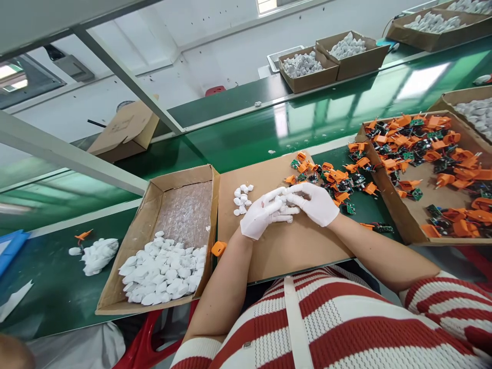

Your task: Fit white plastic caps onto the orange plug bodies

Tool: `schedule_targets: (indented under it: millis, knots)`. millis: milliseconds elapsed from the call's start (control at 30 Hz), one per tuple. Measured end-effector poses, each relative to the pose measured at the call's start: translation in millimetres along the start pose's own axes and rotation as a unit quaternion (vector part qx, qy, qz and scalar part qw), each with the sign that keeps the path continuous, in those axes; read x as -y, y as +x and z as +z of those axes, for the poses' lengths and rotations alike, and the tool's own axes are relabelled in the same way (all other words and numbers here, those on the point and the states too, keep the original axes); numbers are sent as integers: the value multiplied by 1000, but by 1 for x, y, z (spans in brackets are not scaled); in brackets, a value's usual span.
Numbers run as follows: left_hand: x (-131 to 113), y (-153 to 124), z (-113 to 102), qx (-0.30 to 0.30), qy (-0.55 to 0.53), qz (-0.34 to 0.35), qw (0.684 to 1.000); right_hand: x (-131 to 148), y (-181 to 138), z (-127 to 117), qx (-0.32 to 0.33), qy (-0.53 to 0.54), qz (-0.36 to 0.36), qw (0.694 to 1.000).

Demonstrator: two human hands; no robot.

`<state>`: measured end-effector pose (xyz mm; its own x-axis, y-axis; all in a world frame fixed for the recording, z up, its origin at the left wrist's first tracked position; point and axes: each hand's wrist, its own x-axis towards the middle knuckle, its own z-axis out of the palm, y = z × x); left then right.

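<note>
My left hand (pixel 262 214) and my right hand (pixel 314 203), both in white gloves, meet above a brown cardboard sheet (pixel 295 251). Their fingers curl around small white pieces (pixel 283 203); white on white, the pieces' exact shape is hard to make out. Left of my left hand lies a small group of white pieces (pixel 242 199) on the sheet. Beyond my right hand is a heap of orange plug parts (pixel 335 177) with green circuit boards and wires. An orange plug housing (pixel 219 248) sits by the sheet's left edge.
At left stands a cardboard box (pixel 184 205) with many white pieces (pixel 163 269). A box of orange plug parts (pixel 403 210) is at right. Across the green conveyor belt (pixel 238 138) are more boxes (pixel 311 82). A co-worker's arm (pixel 15 353) shows at lower left.
</note>
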<state>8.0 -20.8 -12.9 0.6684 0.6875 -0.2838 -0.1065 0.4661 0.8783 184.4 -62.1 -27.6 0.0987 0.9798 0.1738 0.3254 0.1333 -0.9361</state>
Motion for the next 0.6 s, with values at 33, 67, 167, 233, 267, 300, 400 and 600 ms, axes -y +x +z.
schedule_targets:
  millis: [33,67,167,233,267,300,400,600]
  knots:
    - [0,-1,0,4,-11,1,1000,0,0,-2,6,39,14,999]
    - [-1,-1,-1,7,-23,2,1000,-1,0,-4,7,69,21,997]
    - [-2,-1,-3,6,-62,5,998,1,1,-7,-10,85,16,996]
    - [-2,-1,-2,0,-62,13,998,4,0,-6,-23,49,6,998]
    - [-2,-1,-2,1,-47,18,999,4,-1,-5,-30,25,-1,999]
    - [-2,-1,-1,4,-24,25,999,5,-1,-3,-38,-1,-10,999]
    - [2,1,0,-3,58,44,997,3,-3,0,-21,-23,-26,999]
    - [3,2,-3,-51,132,54,989,-4,1,-7,-12,69,-14,997]
